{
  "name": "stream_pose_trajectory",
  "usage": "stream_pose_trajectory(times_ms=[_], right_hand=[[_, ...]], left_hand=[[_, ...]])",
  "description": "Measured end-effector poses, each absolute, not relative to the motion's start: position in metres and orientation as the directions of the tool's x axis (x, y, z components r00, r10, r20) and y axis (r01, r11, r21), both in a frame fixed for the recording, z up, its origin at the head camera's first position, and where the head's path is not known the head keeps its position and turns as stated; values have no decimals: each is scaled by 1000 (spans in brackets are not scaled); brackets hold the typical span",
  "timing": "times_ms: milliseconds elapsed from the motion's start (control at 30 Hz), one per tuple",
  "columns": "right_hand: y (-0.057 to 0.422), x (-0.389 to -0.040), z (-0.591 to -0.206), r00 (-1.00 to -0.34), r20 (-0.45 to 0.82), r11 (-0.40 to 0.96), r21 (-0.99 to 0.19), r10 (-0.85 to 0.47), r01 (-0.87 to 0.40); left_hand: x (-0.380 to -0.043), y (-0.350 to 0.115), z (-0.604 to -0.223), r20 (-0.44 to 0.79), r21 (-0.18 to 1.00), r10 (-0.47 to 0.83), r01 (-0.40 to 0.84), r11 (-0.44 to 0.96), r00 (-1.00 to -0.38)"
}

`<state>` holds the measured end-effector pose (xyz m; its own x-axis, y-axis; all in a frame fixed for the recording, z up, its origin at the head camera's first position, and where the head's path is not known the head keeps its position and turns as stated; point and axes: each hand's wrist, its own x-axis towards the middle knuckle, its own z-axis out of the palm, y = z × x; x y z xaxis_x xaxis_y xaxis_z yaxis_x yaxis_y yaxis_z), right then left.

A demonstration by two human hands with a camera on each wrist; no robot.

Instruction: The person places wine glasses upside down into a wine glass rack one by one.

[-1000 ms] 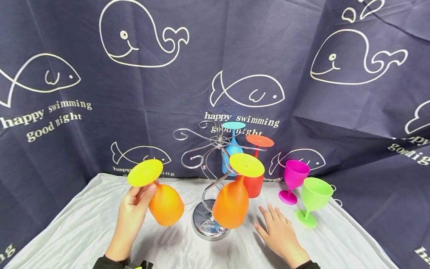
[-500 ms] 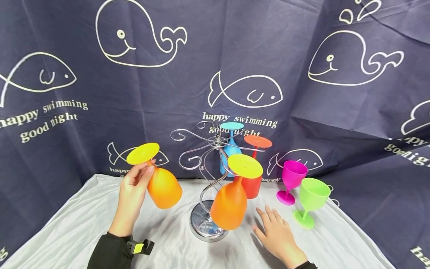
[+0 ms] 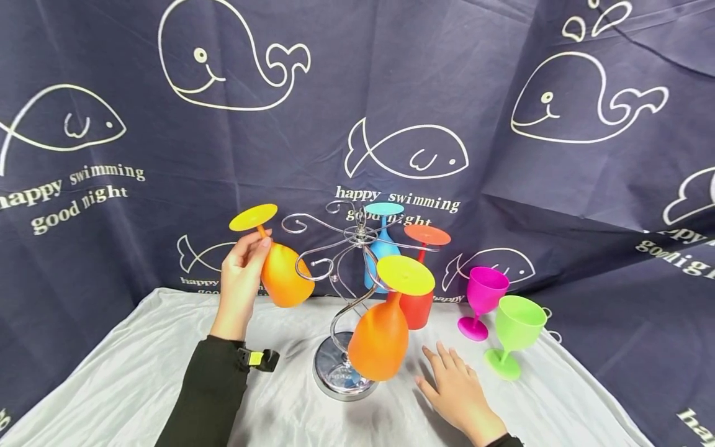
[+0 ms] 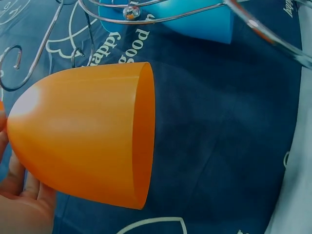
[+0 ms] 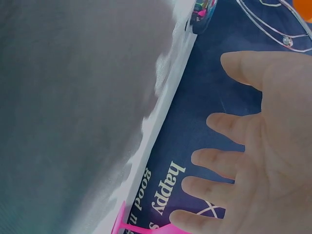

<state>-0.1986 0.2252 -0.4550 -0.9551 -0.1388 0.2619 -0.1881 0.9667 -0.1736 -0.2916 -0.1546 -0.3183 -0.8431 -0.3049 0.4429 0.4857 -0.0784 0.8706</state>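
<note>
Left hand pinches one goblet; rack holds three.

The head view is bright, soft shadows falling on the white cloth; the wrist views look dimmer, glare whitening the orange goblet.

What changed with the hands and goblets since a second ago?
The left grip lifted the inverted orange goblet with a yellow foot and carried it rightward, closer to the silver metal rack. Nothing was grasped or released. The open right grip, standing magenta goblet, green goblet, hung blue goblet, red goblet and second orange goblet stayed put.
</note>
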Motion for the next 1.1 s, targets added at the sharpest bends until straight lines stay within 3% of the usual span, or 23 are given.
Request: stream_pose_trajectory(times_ms=[633, 933, 1100], right_hand=[[224, -197, -452, -962, 232, 960, -207, -141, -191], [225, -199, -451, -970, 200, 959, -217, -139, -183], [226, -199, -454, -973, 188, 960, -216, -137, -177]], left_hand=[[-321, -132, -303, 438, 899, -174, 427, 101, -882], [-337, -112, -298, 486, 864, -52, 472, 175, -872], [-339, -100, -293, 446, 872, -27, 428, 237, -895]])
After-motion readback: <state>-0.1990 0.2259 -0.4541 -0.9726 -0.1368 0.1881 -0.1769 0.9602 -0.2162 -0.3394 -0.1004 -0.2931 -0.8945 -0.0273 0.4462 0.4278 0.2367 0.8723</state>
